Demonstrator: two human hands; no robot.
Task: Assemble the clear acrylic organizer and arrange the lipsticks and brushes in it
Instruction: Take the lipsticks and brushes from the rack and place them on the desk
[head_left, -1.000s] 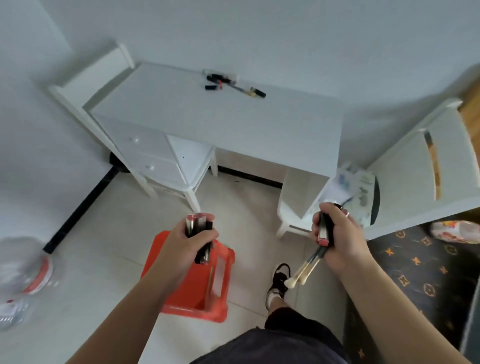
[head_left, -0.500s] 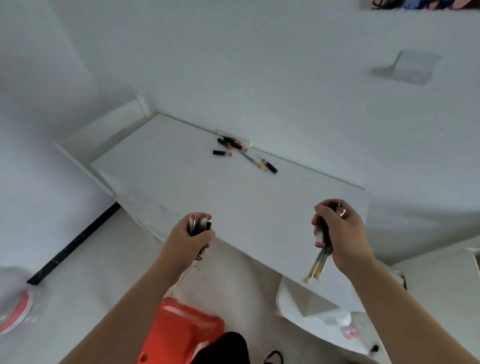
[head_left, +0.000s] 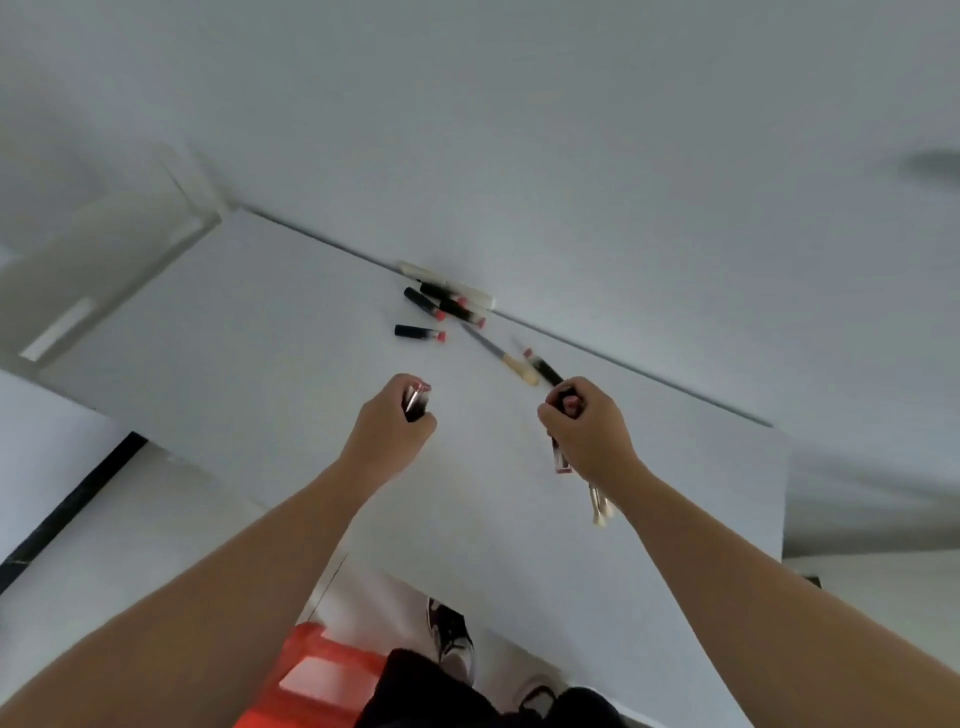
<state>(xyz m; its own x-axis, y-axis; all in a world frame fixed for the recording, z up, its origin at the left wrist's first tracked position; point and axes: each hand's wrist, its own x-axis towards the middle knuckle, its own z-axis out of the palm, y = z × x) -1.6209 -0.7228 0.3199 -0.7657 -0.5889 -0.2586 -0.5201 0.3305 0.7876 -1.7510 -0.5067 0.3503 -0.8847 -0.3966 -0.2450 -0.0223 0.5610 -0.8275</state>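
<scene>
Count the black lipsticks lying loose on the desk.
4 visible: lone lipstick, two overlapping lipsticks by the wall, fourth lipstick beside the right hand. Blur may hide more.

no legible text anywhere

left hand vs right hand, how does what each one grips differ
The left hand grips a short bundle of lipsticks with ends pointing up; the right hand grips a mixed bundle with brushes hanging below the fist. The left bundle barely sticks out; the right's trails well past the hand. Both hover over the white desk.
</scene>
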